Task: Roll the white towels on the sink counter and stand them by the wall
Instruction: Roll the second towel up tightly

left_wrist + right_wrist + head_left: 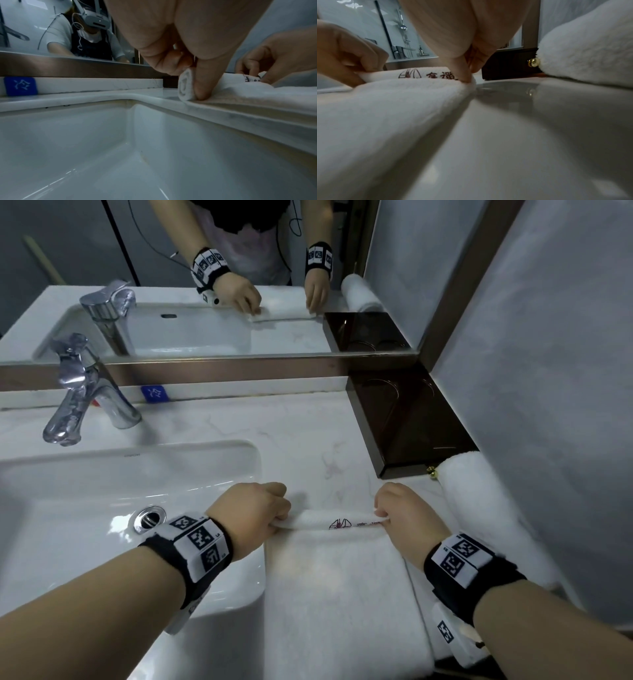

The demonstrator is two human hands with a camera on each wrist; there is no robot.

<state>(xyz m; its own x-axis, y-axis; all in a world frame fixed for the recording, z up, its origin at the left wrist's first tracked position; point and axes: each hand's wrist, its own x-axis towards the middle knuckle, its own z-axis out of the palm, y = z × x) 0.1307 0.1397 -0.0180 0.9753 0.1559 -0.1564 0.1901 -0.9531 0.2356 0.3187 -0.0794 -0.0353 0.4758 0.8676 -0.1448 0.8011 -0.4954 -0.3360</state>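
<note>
White towel (342, 594) on counter, its rolled far edge pinched between both hands

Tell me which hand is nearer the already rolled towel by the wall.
Right. The right hand pinches the flat towel's rolled edge just beside the rolled towel; the left hand grips the opposite end, nearer the sink.

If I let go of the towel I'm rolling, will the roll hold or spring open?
The white towel looks soft and floppy, lying flat on the counter. Only a thin roll shows under the left hand and right hand, so it would probably loosen. The plush pile likely grips rather than slides.
</note>
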